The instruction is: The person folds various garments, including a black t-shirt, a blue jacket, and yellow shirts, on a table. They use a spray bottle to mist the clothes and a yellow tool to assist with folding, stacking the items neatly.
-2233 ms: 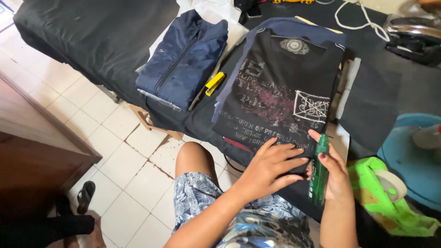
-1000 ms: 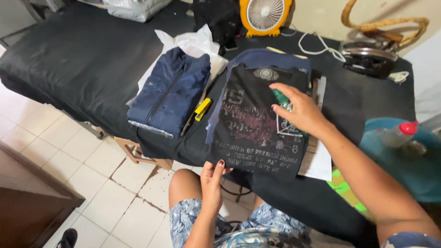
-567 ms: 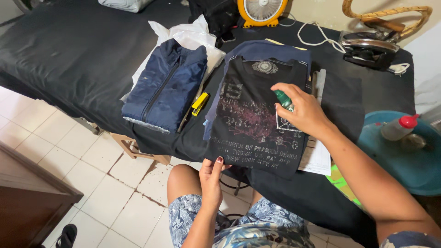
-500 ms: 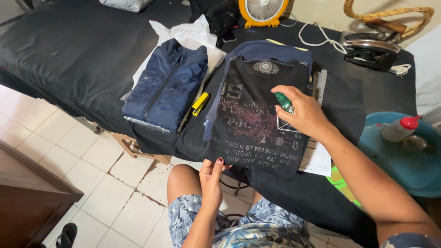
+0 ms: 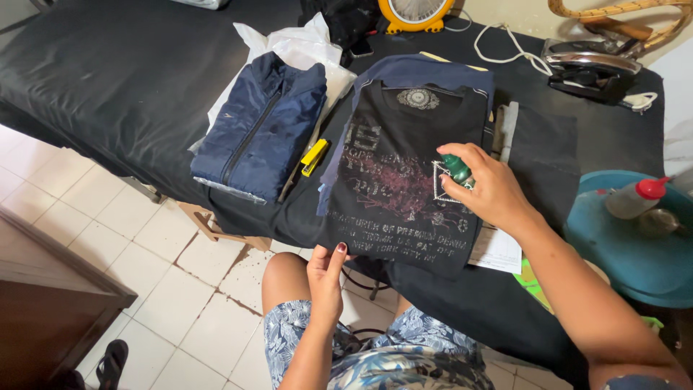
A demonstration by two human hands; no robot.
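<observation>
A folded black T-shirt (image 5: 393, 191) with a pale printed design lies on the black-covered table (image 5: 108, 72), on top of a dark blue garment. My right hand (image 5: 485, 189) rests over the shirt's right side, closed around a small green object (image 5: 457, 170). My left hand (image 5: 328, 278) pinches the shirt's lower front edge at the table's rim. A folded navy zip jacket (image 5: 260, 130) lies to the left, with a yellow marker (image 5: 314, 157) between it and the shirt.
A clothes iron (image 5: 592, 66) and white cord sit at the back right, a yellow fan (image 5: 415, 13) behind. A teal round tub (image 5: 635, 242) holding a red-capped squeeze bottle (image 5: 634, 198) stands at right. White plastic bag (image 5: 296, 47), paper sheet (image 5: 498, 249), tiled floor, wooden cabinet at left.
My right hand moved from the shirt's near edge up onto its printed middle with the green object. My left hand dropped to the shirt's lower edge. The view shifted closer.
</observation>
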